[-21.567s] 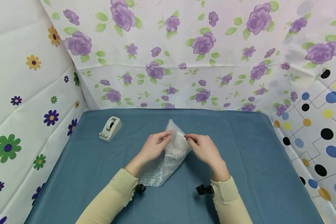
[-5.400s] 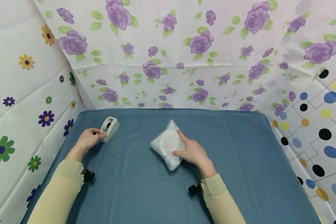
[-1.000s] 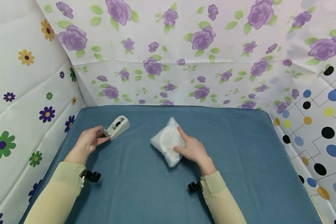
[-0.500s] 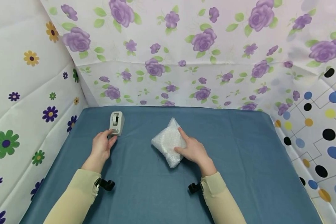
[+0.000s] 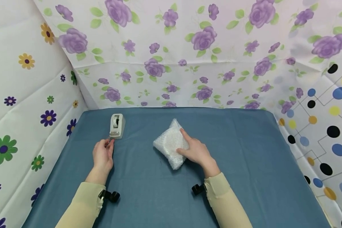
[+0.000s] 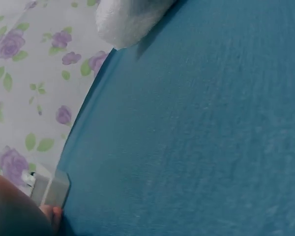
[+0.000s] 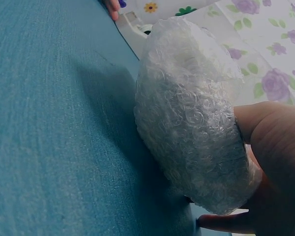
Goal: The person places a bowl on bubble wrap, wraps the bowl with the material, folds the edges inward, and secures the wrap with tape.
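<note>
A bundle in bubble wrap, pale and roughly diamond-shaped, lies mid-table; what is inside is hidden. My right hand holds it from the right side, thumb and fingers spread around its edge. In the right wrist view the thumb presses the bubble wrap while other fingers reach under the side. Further left stands a white tape dispenser with a roll in it, its cutter end facing me. My left hand is right at that end, fingertips drawn together on the tape's end. The left wrist view shows the dispenser partly behind the hand.
A blue cloth covers the table. Flowered sheets hang behind and at the left, and a dotted sheet at the right. Each wrist carries a small black camera mount.
The loose bubble wrap is now folded into a compact bundle. My left hand went to the dispenser, turned its cutter end towards me, and has just drawn slightly back. My right hand keeps its hold.
</note>
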The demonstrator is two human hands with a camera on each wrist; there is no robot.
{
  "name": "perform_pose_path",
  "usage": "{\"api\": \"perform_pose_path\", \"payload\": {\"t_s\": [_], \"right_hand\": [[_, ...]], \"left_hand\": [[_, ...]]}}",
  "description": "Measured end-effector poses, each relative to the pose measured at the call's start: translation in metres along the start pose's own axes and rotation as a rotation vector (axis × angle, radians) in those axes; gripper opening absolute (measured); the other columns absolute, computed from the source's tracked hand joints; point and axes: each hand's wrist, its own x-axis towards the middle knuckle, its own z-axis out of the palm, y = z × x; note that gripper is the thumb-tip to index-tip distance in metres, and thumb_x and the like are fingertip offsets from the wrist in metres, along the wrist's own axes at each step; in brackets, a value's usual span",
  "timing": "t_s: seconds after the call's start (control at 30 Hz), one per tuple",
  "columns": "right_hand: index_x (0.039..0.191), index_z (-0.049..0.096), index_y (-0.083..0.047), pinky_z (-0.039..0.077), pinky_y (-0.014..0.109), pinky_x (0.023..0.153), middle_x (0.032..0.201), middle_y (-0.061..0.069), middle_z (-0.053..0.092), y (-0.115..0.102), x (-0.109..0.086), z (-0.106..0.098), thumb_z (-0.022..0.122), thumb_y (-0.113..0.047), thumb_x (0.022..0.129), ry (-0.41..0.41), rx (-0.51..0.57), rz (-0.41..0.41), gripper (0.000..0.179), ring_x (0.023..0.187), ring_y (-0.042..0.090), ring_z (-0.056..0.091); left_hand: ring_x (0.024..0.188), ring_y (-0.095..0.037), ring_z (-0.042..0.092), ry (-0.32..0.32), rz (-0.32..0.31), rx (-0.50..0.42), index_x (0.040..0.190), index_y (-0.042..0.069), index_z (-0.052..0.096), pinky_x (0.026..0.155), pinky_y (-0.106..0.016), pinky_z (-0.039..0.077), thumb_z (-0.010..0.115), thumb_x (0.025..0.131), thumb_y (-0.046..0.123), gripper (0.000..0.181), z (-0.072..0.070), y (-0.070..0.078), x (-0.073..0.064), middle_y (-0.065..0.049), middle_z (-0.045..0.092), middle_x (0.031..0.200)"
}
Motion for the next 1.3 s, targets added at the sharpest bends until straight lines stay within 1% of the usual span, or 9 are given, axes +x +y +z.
{"api": "perform_pose_path", "payload": {"t_s": [0.13,0.33,0.63,0.73,0.83,0.9,0.97,1.1,1.3], "right_hand": [[0.173,0.015,-0.04,0.049,0.067,0.102,0.156,0.019,0.055,-0.001,0.0,-0.001,0.072,-0.052,0.1,-0.004,0.001,0.009,0.093,0.135,0.047,0.057],[0.173,0.015,-0.039,0.049,0.067,0.102,0.155,0.02,0.056,-0.001,0.001,-0.002,0.071,-0.052,0.101,-0.008,-0.004,0.005,0.093,0.135,0.046,0.057],[0.173,0.015,-0.04,0.047,0.068,0.104,0.157,0.02,0.055,-0.003,0.002,-0.002,0.071,-0.054,0.1,-0.013,-0.009,0.012,0.093,0.136,0.047,0.056],[0.173,0.015,-0.039,0.048,0.067,0.104,0.156,0.021,0.056,-0.002,0.001,-0.002,0.071,-0.053,0.1,-0.012,-0.006,0.012,0.092,0.135,0.047,0.057],[0.173,0.016,-0.039,0.048,0.067,0.103,0.155,0.021,0.056,-0.002,0.0,-0.001,0.07,-0.053,0.1,-0.009,-0.003,0.012,0.092,0.135,0.047,0.057],[0.173,0.016,-0.04,0.048,0.068,0.103,0.156,0.021,0.056,-0.002,0.0,-0.001,0.07,-0.053,0.1,-0.006,0.004,0.01,0.091,0.135,0.047,0.057],[0.172,0.016,-0.041,0.048,0.068,0.103,0.156,0.021,0.055,-0.002,0.0,-0.001,0.07,-0.053,0.1,-0.006,0.009,0.01,0.091,0.136,0.047,0.056],[0.172,0.016,-0.041,0.048,0.068,0.104,0.157,0.02,0.054,-0.002,0.0,-0.001,0.071,-0.053,0.1,-0.007,0.005,0.013,0.091,0.136,0.047,0.056],[0.172,0.017,-0.041,0.047,0.068,0.105,0.158,0.02,0.054,-0.002,0.0,-0.002,0.071,-0.053,0.1,0.0,0.005,0.016,0.091,0.137,0.046,0.055]], "left_hand": [[0.15,-0.029,0.043,-0.038,0.028,0.076,0.112,-0.001,0.048,0.116,-0.025,0.042,0.037,0.11,0.004,0.012,0.0,-0.003,0.0,-0.013,0.044,0.127],[0.156,-0.026,0.038,-0.109,-0.003,0.185,0.121,0.003,0.046,0.12,-0.029,0.038,0.034,0.112,0.006,0.015,-0.008,-0.001,0.001,-0.02,0.039,0.158],[0.159,-0.023,0.032,-0.238,-0.053,0.135,0.11,0.0,0.041,0.123,-0.029,0.034,0.029,0.111,-0.002,0.012,-0.025,0.004,-0.002,-0.024,0.021,0.174],[0.16,-0.022,0.029,-0.287,-0.064,0.16,0.124,-0.002,0.042,0.124,-0.03,0.032,0.028,0.111,-0.001,0.018,-0.029,0.006,-0.004,-0.022,0.018,0.176],[0.161,-0.023,0.025,-0.324,-0.081,0.185,0.153,-0.002,0.031,0.125,-0.031,0.03,0.025,0.111,-0.001,0.042,-0.032,0.008,-0.005,-0.021,0.014,0.177],[0.161,-0.022,0.025,-0.324,-0.089,0.187,0.154,0.0,0.03,0.124,-0.03,0.031,0.025,0.109,-0.002,0.045,-0.033,0.008,-0.003,-0.019,0.015,0.177],[0.162,-0.022,0.025,-0.319,-0.092,0.203,0.146,-0.001,0.038,0.124,-0.029,0.032,0.025,0.108,-0.004,0.041,-0.033,0.008,-0.002,-0.019,0.015,0.177],[0.161,-0.021,0.025,-0.303,-0.083,0.228,0.101,0.0,0.047,0.123,-0.028,0.033,0.028,0.104,-0.006,0.021,-0.033,0.007,-0.001,-0.019,0.016,0.177],[0.161,-0.024,0.026,-0.308,-0.064,0.274,0.095,0.0,0.048,0.122,-0.028,0.034,0.029,0.105,-0.007,0.022,-0.032,0.004,0.0,-0.019,0.018,0.176]]}}
